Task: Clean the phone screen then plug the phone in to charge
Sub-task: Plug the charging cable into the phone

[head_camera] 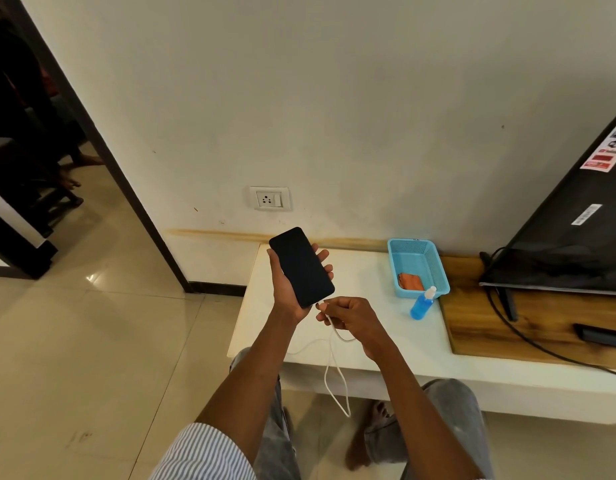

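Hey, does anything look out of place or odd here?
One thing: the wall socket has no plug in it, though the right hand holds the white cable at the phone. Its far end isn't visible.

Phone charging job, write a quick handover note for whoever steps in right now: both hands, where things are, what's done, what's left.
Left hand holds the phone, screen dark and facing up.
Right hand pinches the white cable at the phone's bottom edge; whether the plug is fully seated is not clear.
Orange cloth lies in the blue basket; spray bottle stands beside it on the white shelf.
Wall socket has nothing plugged in.
Left: confirm the plug, power the cable.
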